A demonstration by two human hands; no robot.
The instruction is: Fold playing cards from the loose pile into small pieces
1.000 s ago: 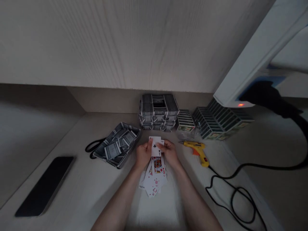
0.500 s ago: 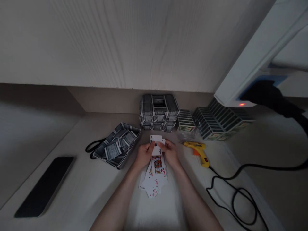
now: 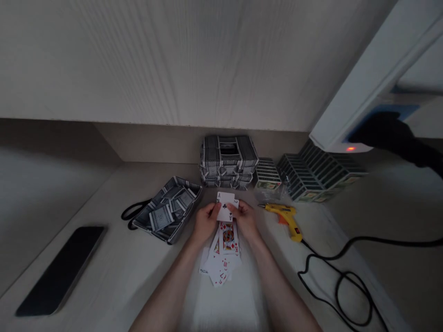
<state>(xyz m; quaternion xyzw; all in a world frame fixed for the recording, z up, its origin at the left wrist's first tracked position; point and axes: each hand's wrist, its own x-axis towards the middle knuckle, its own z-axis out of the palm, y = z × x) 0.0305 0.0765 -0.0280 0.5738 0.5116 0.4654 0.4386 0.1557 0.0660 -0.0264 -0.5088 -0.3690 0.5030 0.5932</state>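
My left hand (image 3: 206, 222) and my right hand (image 3: 245, 217) are closed on a small fan of playing cards (image 3: 226, 206) held face up over the desk, an ace of clubs on top and a two showing behind it. Just below the hands a loose pile of face-up cards (image 3: 222, 258) lies on the desk, a king showing on top. Left of my left hand sits an open patterned box (image 3: 166, 210) holding several face-down cards.
A stack of patterned boxes (image 3: 228, 161) stands against the back wall, with rows of boxed card decks (image 3: 313, 177) to its right. A yellow glue gun (image 3: 285, 216) with a black cable (image 3: 341, 286) lies at the right. A dark phone (image 3: 60, 269) lies at the left.
The hands and held cards have stayed almost in place; the ace tilted slightly. The view shifted a little.
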